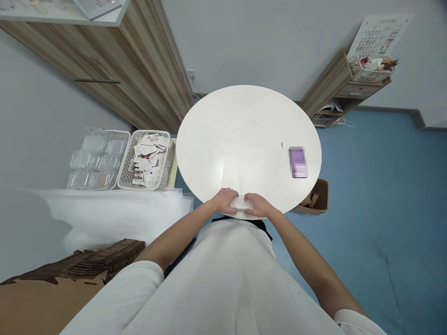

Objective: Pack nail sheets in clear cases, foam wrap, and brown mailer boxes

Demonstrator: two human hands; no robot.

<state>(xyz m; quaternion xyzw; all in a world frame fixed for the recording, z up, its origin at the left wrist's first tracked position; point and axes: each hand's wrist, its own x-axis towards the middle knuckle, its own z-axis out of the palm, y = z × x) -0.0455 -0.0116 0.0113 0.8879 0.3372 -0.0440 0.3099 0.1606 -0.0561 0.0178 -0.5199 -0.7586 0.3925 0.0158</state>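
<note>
At the near edge of the round white table [251,121], both hands grip a small white block-like bundle [241,202] from its two sides. My left hand [225,201] has its fingers and thumb curled round the left end. The right end is pinched by my right hand [257,204] in the same way. A thin white sheet [232,173] seems to lie on the table just beyond the bundle, hard to tell from the tabletop. Whether it joins the bundle, and what the bundle contains, I cannot make out.
A purple item, blurred out [298,163], lies on the table's right side. To the left stand a white basket of printed packets [146,158], clear plastic boxes [96,158], white sheets [122,214] and stacked cardboard [87,270]. A cardboard box [323,197] sits on the floor at right.
</note>
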